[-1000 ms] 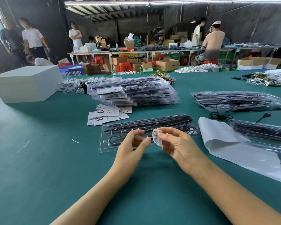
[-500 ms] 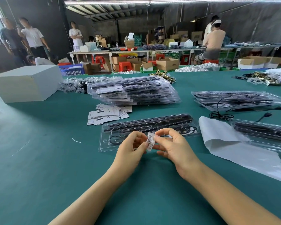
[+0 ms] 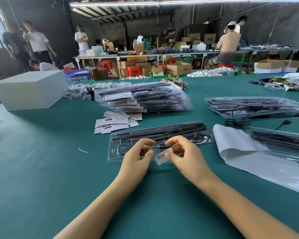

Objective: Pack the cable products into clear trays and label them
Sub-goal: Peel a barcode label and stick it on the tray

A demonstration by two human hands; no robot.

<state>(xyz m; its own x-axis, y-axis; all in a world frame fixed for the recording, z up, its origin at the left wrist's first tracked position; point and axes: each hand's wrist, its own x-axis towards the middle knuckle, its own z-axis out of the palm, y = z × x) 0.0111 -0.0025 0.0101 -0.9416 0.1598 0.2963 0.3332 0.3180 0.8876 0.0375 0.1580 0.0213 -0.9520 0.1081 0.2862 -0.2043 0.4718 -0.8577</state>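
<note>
A clear tray (image 3: 112,153) holding black cable parts lies on the green table just beyond my hands. My right hand (image 3: 186,157) pinches a small white barcode label (image 3: 161,157) between thumb and fingers, above the tray's near edge. My left hand (image 3: 136,157) hovers just left of the label with its fingers loosely curled. Its thumb and forefinger are apart and hold nothing. A stack of packed trays (image 3: 143,99) lies further back.
Small paper cards (image 3: 114,122) lie left of the tray. A white sheet (image 3: 240,147), another tray (image 3: 283,140), a second stack (image 3: 254,106) and a loose black cable (image 3: 236,121) are on the right. A white box (image 3: 28,88) stands at the far left. People stand in the background.
Both hands pinched the label half a second ago. Now my left hand has let go of it, and the right hand holds it lower, tilted toward me.
</note>
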